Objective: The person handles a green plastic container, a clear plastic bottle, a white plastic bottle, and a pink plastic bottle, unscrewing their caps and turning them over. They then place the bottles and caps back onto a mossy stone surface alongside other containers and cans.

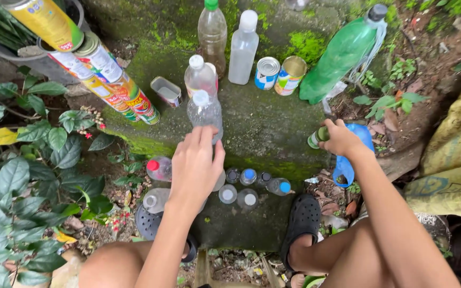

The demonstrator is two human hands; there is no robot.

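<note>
The left hand (196,165) is wrapping its fingers around a clear bottle (205,111) on the mossy slab (262,128). The right hand (340,138) is gripping a small bottle (316,137) at the slab's edge. A bump could be knocking over the bottles standing close behind.

— What is each hand doing?
— The left hand (196,166) grips a clear plastic bottle (205,113) standing on the mossy concrete slab (265,125). The right hand (341,138) closes round a small green bottle (317,137) beside a blue jug (354,154).
— And nearby?
— Two open tins (279,73) and a large green bottle (340,56).
</note>
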